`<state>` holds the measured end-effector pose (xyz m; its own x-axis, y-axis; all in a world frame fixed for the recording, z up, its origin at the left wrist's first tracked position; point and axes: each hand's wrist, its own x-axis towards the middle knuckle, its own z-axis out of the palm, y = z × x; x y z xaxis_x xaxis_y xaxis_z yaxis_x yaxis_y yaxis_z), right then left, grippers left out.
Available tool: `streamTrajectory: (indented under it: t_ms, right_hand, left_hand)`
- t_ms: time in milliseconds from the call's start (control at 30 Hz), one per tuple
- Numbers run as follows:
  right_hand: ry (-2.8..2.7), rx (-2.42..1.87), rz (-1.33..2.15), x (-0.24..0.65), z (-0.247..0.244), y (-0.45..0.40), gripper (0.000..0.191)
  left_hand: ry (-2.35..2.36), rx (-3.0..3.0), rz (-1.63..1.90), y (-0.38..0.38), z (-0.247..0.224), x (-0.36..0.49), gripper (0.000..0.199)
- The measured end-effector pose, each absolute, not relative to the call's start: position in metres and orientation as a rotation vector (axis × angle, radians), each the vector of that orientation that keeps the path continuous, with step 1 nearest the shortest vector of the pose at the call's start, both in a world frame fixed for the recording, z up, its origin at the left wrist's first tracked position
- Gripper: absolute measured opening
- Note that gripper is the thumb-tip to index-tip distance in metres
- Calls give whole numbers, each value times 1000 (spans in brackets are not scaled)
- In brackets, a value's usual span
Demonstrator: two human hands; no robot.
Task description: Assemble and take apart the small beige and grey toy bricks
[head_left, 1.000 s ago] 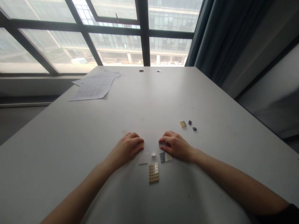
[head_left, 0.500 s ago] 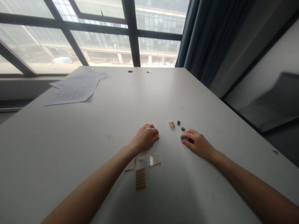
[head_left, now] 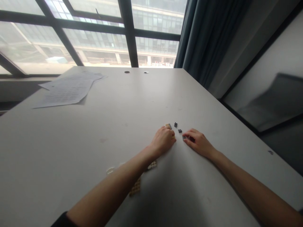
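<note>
My left hand [head_left: 163, 140] is closed, fingertips bent down around a small yellow building brick [head_left: 174, 136] that shows only in part. Facing it across a narrow gap, my right hand [head_left: 197, 141] pinches a small grey building brick [head_left: 184, 137] low over the tabletop. Just past my left knuckles lies a yellow and grey brick piece [head_left: 168, 126], partly covered by the hand. Two dark grey pieces rest between and beyond the hands: a studded one [head_left: 175, 125] and a flatter one [head_left: 180, 130].
On the white table [head_left: 113, 119], a tan studded plate [head_left: 135, 188] and a pale studded plate [head_left: 152, 165] are half hidden by my left forearm. A whitish piece [head_left: 110, 170] lies left of it. Paper sheets [head_left: 68, 91] spread at the far left, near the window.
My left hand has moved right with the yellow brick, close to my right hand and in front of the yellow and grey piece. My right hand has barely moved. The view has shifted slightly.
</note>
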<state>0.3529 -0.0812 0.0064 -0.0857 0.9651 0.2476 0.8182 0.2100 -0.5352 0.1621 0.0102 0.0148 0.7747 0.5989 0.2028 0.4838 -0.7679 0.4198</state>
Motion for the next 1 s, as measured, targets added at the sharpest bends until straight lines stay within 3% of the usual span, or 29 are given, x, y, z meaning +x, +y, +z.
streamTrajectory:
  t_ms: [233, 400, 733, 1000]
  right_hand:
    - [-1936, -1651, 337, 349, 7, -80, 15]
    - [-1939, -1656, 318, 350, 6, -81, 18]
    - [-1813, -1644, 322, 355, -1, -82, 17]
    - [-1884, -1679, 360, 355, 2, -79, 26]
  left_hand:
    - [848, 2592, 483, 10, 16, 164, 10]
    - [890, 2528, 566, 7, 35, 143, 32]
    - [1003, 2509, 602, -9, 62, 16, 22]
    - [1042, 2446, 631, -17, 47, 0, 21]
